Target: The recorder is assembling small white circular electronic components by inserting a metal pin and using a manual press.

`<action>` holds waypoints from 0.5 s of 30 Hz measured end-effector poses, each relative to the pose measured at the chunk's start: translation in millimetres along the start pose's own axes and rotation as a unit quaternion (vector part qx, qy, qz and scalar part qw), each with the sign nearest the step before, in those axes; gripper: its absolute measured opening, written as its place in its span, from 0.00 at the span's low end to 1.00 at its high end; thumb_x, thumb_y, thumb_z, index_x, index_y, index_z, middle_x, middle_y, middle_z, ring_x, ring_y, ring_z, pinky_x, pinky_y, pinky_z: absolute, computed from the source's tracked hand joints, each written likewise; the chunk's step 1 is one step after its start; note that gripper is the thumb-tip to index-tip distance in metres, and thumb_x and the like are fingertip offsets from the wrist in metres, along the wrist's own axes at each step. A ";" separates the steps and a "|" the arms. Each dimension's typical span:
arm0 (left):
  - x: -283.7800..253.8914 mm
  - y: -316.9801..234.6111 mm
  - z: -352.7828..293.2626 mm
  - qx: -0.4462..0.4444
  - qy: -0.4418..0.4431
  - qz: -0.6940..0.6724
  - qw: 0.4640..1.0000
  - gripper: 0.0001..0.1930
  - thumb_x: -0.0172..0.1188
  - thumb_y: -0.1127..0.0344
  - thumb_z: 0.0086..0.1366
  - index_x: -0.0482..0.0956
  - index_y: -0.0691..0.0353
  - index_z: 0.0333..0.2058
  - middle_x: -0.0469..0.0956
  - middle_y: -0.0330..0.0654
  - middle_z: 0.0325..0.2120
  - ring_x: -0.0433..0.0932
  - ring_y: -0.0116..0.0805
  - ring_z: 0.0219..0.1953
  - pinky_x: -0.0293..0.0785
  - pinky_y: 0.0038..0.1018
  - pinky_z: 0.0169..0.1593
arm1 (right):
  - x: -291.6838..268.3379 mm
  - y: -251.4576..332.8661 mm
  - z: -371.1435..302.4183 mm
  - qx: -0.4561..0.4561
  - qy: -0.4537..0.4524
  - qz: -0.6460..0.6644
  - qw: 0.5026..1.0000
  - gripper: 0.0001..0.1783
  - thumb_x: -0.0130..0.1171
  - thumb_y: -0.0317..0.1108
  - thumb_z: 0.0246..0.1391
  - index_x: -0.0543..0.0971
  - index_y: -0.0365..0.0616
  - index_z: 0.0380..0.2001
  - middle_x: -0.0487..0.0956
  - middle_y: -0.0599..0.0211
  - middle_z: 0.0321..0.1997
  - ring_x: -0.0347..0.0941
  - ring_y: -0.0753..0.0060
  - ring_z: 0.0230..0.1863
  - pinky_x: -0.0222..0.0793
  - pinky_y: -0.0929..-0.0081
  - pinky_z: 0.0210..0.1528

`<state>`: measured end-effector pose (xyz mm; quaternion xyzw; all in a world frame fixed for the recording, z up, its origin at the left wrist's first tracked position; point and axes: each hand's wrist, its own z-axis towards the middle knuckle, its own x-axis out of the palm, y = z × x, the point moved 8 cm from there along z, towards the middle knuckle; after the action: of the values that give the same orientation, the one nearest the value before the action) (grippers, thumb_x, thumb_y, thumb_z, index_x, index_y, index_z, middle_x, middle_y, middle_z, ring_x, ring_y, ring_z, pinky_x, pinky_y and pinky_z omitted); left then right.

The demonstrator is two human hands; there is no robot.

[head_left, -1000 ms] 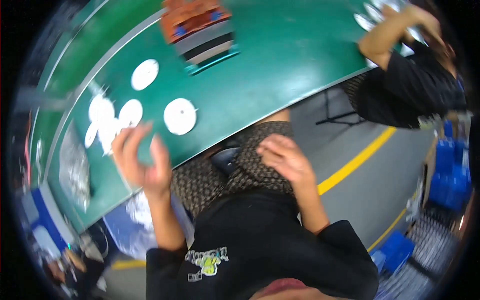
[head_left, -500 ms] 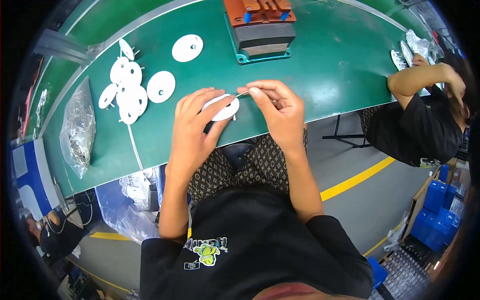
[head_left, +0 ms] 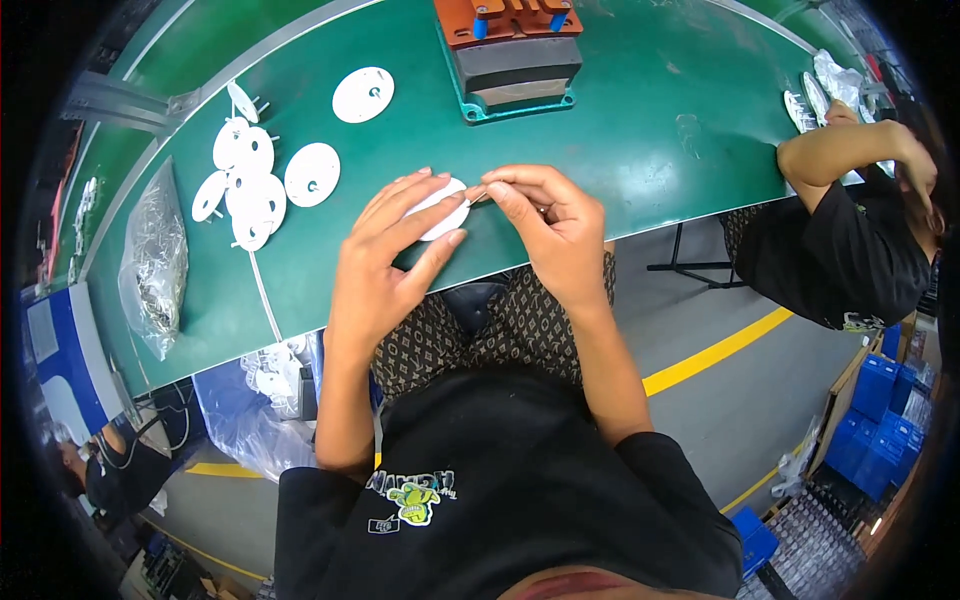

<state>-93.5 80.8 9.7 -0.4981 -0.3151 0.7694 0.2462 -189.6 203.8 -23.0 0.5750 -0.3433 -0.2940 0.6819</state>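
Observation:
My left hand (head_left: 375,260) grips a round white disc (head_left: 448,224) by its edge, just above the near side of the green table. Its index finger lies across the disc's face, and the thumb is at the lower rim. Thumb and index finger of my right hand (head_left: 560,225) pinch a thin metal pin (head_left: 478,195), whose tip meets the disc's right edge. Fingers cover part of the disc and most of the pin. Two single white discs, a far disc (head_left: 363,95) and a nearer disc (head_left: 312,175), lie left of my hands.
Several white discs with prongs (head_left: 250,190) overlap further left, beside a clear plastic bag of metal parts (head_left: 155,260). An orange and black block-shaped fixture (head_left: 515,70) stands at the back. A co-worker's arm (head_left: 840,155) reaches over the table's right end, near more discs.
The held disc has turned, and the prong that stuck out below it no longer shows. My right fingers stay at its edge with the pin. The view has shifted slightly.

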 end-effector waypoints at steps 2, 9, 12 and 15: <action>0.3 1.4 0.0 -0.002 -0.004 -0.006 1.000 0.16 0.66 0.71 0.54 0.82 0.61 0.43 0.78 0.46 0.47 0.73 0.47 0.54 0.67 0.37 0.58 | 0.2 -0.3 -0.3 -0.002 -0.003 -0.043 0.999 0.08 0.58 0.24 0.58 0.78 0.32 0.40 0.82 0.62 0.37 0.78 0.78 0.41 0.72 0.85 0.41; -0.5 0.6 -0.6 -0.005 -0.012 -0.010 1.000 0.15 0.66 0.71 0.53 0.83 0.61 0.42 0.79 0.46 0.46 0.74 0.46 0.53 0.68 0.36 0.57 | 1.6 1.5 1.2 -0.020 -0.004 -0.065 0.998 0.07 0.59 0.24 0.57 0.80 0.34 0.38 0.82 0.67 0.35 0.77 0.83 0.36 0.71 0.87 0.37; -1.3 0.5 -2.7 -0.011 -0.018 -0.007 1.000 0.15 0.66 0.72 0.53 0.83 0.61 0.42 0.79 0.46 0.46 0.74 0.46 0.53 0.68 0.36 0.56 | 4.9 5.4 1.1 -0.019 -0.002 -0.112 0.993 0.06 0.58 0.24 0.56 0.80 0.35 0.37 0.82 0.67 0.33 0.76 0.84 0.34 0.70 0.87 0.34; -0.9 0.2 -2.5 -0.004 -0.018 -0.015 1.000 0.16 0.66 0.72 0.53 0.82 0.62 0.42 0.79 0.46 0.46 0.74 0.46 0.53 0.68 0.36 0.56 | 6.0 10.8 -0.1 -0.034 -0.007 -0.125 0.992 0.06 0.59 0.24 0.56 0.81 0.35 0.37 0.82 0.67 0.32 0.75 0.86 0.32 0.69 0.86 0.31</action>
<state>-90.8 80.6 9.3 -0.4803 -0.3301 0.7732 0.2499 -185.8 200.9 -11.5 0.5873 -0.2636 -0.3927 0.6568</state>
